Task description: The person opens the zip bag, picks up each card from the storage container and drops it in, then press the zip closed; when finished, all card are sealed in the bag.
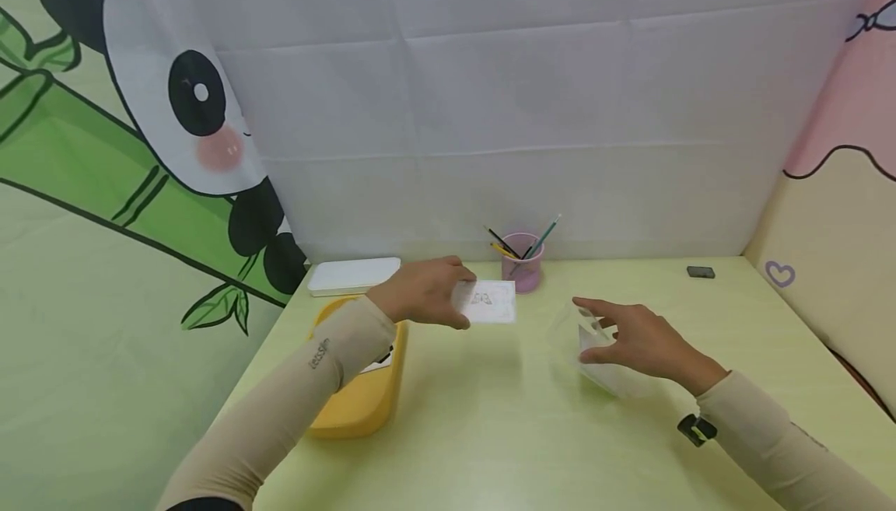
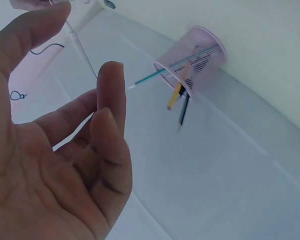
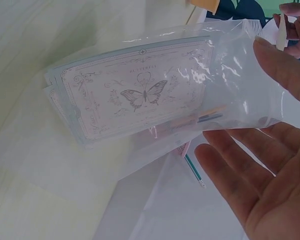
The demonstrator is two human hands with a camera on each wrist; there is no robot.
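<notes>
1. Pinching a pale printed card (image 1: 493,302) near one end, the left fingers (image 2: 112,95) have the thumb on its near edge and the others on its far edge. From where I stand, the card sticks out to the right of them, above the bench (image 1: 483,441).
2. The right fingers (image 3: 225,175) grasp a clear bag (image 3: 237,70) around its mouth, thumb on one side and the others opposite. The bag hangs below and to the left of them with a butterfly card (image 3: 145,95) inside and more card edges behind it. I cannot tell whether its lower end touches the bench.
3. To handle these well, I'd want a light pinch on the card's edges, so it neither bows nor slips. The right thumb is best spread well away from its fellow fingers, since limp film could fold shut and snag a corner.
4. Card and bag are apart; squaring the card to the bag's mouth seems wiser than tilting either.
5. The left forearm reaches over the yellow tray (image 1: 364,410), back of the wrist upward; the right slants in from the opposite side, its thumb nearer the body.
6. Beyond the left fingers stands the pencil cup (image 1: 521,274), close enough that a wide sweep could knock it.
</notes>
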